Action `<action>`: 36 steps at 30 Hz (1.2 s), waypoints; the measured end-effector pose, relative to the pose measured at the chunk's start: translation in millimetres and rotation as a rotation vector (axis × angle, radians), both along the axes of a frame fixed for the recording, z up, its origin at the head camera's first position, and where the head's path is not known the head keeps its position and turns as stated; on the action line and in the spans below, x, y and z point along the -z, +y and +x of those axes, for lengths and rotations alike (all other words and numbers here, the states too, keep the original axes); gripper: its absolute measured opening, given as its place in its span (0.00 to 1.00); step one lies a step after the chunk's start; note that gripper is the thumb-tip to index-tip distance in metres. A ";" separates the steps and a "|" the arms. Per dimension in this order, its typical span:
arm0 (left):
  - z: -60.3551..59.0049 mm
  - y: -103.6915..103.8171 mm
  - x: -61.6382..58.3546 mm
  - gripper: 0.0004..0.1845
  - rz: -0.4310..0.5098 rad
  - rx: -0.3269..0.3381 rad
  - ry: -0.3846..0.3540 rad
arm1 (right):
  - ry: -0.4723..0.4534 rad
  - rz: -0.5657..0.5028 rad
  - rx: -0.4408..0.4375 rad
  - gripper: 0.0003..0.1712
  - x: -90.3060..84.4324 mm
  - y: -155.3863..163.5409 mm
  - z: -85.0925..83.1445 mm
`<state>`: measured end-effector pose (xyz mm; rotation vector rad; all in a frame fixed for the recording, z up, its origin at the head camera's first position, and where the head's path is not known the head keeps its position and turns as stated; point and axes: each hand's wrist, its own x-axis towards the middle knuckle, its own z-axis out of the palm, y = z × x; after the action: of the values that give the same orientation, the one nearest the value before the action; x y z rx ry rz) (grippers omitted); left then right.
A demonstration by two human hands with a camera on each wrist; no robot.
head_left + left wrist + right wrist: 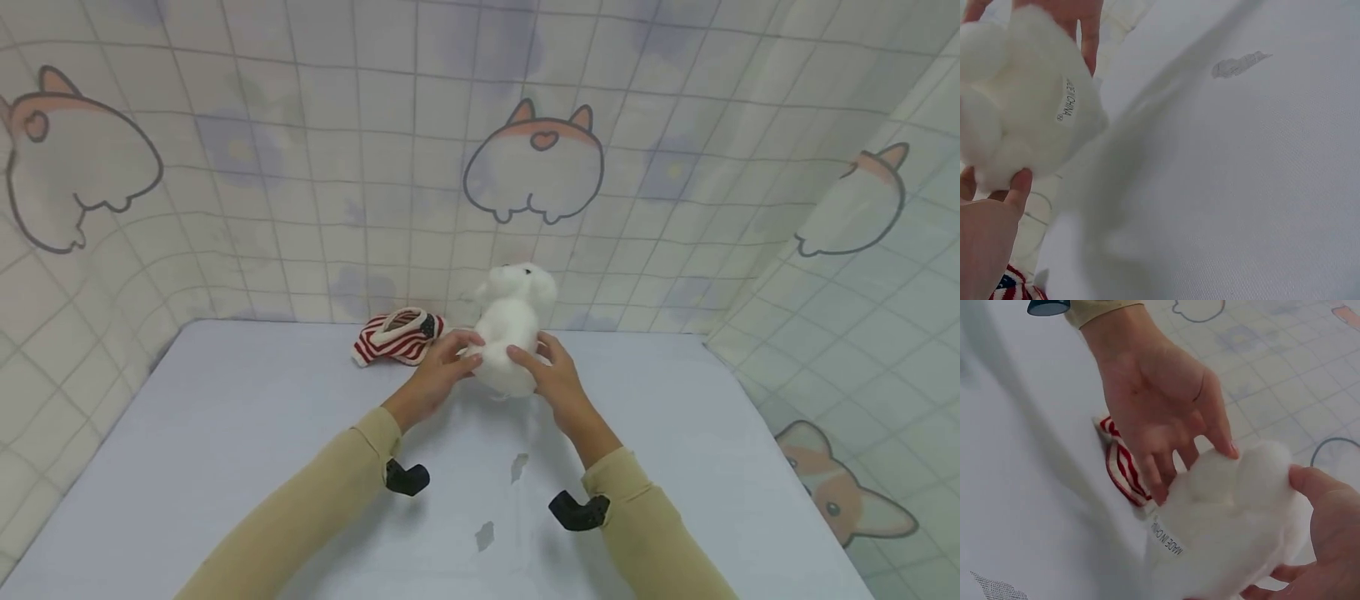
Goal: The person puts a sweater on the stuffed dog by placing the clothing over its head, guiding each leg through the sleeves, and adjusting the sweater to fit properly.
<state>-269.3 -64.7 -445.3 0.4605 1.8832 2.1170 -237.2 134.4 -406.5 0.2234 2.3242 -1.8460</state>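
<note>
A white plush toy (510,342) is held up between both hands over the far part of the table, its dark-eyed head toward the back wall. My left hand (438,375) grips its left side, thumb and fingers pinching the lower body in the left wrist view. On the opposite side my right hand (558,383) holds it, with the thumb on the near face. A white label reading "MADE IN CHINA" (1166,539) shows on the toy in both wrist views. Just left of the toy lies a small red-and-white striped doll garment (396,343) with a dark blue patch.
The white table (285,433) has two grey worn patches, one of them a small mark (485,536) near the front. A grid-patterned curtain (360,167) with corgi drawings hangs behind and at the sides. Black wrist mounts (407,478) stick out from both sleeves.
</note>
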 end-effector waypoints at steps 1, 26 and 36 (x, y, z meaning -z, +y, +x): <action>0.3 -0.5 0.1 0.12 -0.006 -0.008 0.002 | -0.010 -0.007 -0.002 0.47 -1.0 0.3 0.2; -9.6 -8.9 -1.8 0.34 -0.208 0.039 0.030 | 0.154 -0.057 -0.136 0.44 24.6 15.7 -11.8; -20.7 -8.2 10.8 0.32 -0.306 0.024 0.131 | 0.275 0.146 -0.134 0.45 59.0 21.3 -27.0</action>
<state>-290.0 -72.9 -456.0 0.5589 2.2131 1.7778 -264.3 155.7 -465.5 -0.1761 2.5847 -1.7391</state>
